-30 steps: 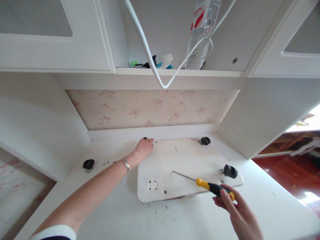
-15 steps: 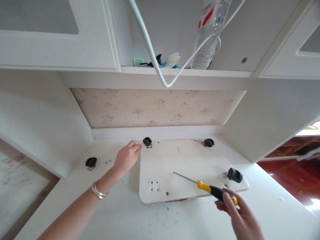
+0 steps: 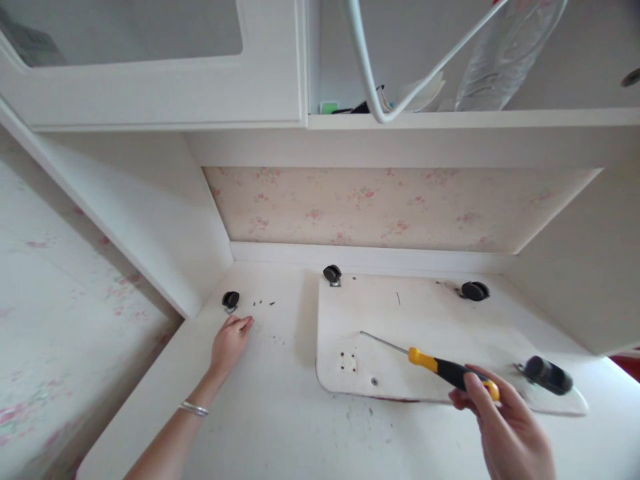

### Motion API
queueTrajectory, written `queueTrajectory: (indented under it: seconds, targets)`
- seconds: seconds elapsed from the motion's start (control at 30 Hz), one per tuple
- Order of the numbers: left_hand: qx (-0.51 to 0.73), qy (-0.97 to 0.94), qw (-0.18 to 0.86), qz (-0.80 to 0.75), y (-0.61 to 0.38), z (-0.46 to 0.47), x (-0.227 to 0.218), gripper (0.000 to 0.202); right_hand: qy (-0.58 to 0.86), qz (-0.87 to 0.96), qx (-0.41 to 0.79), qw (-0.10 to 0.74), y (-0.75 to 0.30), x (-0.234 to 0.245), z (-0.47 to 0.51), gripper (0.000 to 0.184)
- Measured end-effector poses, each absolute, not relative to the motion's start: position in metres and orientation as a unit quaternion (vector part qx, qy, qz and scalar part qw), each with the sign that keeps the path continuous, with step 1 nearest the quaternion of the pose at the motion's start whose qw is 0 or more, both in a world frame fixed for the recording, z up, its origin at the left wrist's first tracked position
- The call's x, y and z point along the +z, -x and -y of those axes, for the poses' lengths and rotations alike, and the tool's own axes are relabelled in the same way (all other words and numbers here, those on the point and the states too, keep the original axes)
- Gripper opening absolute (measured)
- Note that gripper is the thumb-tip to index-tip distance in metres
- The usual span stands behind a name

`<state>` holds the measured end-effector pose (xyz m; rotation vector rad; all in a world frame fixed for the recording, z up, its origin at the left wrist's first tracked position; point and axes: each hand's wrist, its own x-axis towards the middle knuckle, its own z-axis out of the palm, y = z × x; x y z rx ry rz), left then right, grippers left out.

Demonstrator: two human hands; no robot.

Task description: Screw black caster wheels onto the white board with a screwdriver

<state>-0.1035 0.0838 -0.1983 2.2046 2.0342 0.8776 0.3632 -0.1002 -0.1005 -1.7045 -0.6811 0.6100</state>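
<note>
My right hand [image 3: 505, 430] grips the yellow-and-black handle of a screwdriver [image 3: 430, 364], its thin shaft pointing left over a white board [image 3: 425, 320] that lies flat on the desk. Black caster wheels sit on the board's far left corner [image 3: 332, 273], far right corner [image 3: 475, 291] and near right corner [image 3: 547, 375]. My left hand [image 3: 229, 341] rests on the white desk [image 3: 280, 413] with fingers held together, pointing at a loose caster [image 3: 231, 299] and several small dark screws [image 3: 263, 303] just beyond the fingertips. Whether it holds anything is hidden.
A white cabinet door [image 3: 150, 60] hangs above at left. An open shelf [image 3: 450, 119] holds a clear plastic bottle [image 3: 505, 60] and small items. A white cable [image 3: 380, 100] loops down in front of it. Floral wallpaper [image 3: 390, 207] backs the desk.
My left hand has drawn back from the board's far left caster and moved left across the desk toward the loose caster and screws. The view has swung left. My right hand keeps the screwdriver.
</note>
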Motion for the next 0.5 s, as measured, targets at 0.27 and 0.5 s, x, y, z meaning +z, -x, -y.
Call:
queueTrajectory:
  seconds: [0.27,0.5]
  targets:
    - [0.319,-0.680,0.054,-0.658,0.089,-0.098,-0.200,0.041,0.749,0.300,0.213,0.552,-0.360,-0.083,0.096,0.058]
    - [0.358,-0.655,0.144,-0.649,0.053,-0.035,-0.196,0.045,0.733,0.353,0.104,0.572,-0.348,-0.044,0.053,0.046]
